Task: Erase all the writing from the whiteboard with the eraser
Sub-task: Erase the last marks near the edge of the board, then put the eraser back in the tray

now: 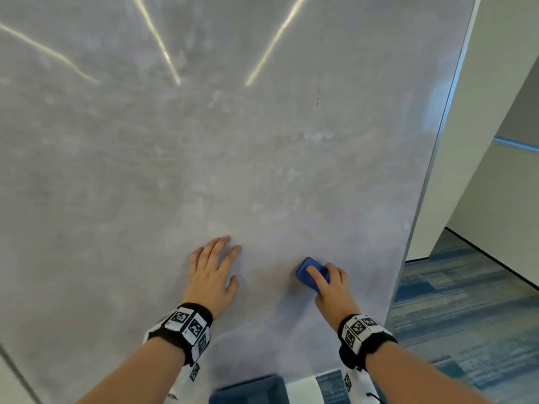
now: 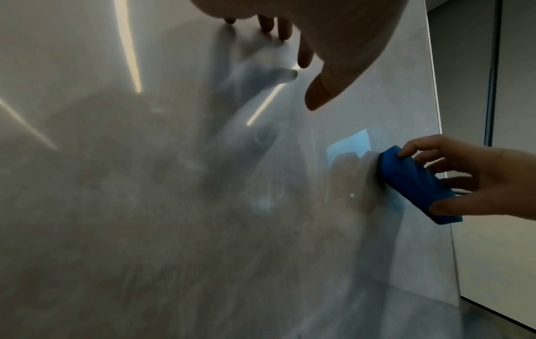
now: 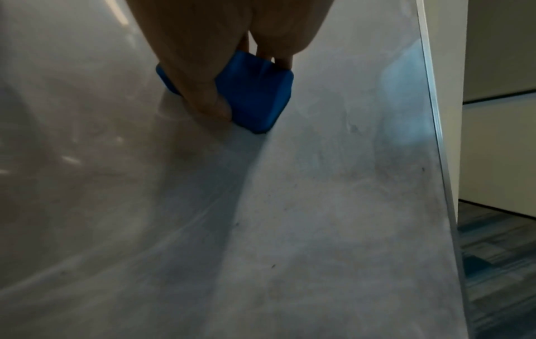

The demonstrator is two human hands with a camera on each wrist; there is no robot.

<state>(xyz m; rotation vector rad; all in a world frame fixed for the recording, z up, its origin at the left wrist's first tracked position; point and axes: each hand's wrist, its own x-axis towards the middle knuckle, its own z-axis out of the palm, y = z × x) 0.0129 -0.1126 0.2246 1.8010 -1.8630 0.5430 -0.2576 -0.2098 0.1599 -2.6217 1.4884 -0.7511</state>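
Observation:
A large grey whiteboard (image 1: 204, 156) fills the head view, smeared with faint residue. A thin dark stroke (image 1: 318, 88) stands at its upper right. My right hand (image 1: 329, 284) grips a blue eraser (image 1: 310, 274) and holds it flat against the board's lower right. The left wrist view shows the eraser (image 2: 414, 185) pinched between thumb and fingers. In the right wrist view the eraser (image 3: 252, 96) sits on the board under my fingers. My left hand (image 1: 214, 266) lies flat on the board with straight fingers, to the left of the eraser.
The board's metal edge (image 1: 437, 147) runs down the right side. Beyond it are a white wall (image 1: 495, 112) and blue patterned carpet (image 1: 466, 316). A dark blue object (image 1: 248, 389) shows at the bottom. Ceiling lights reflect as bright streaks (image 1: 157, 36) on the upper board.

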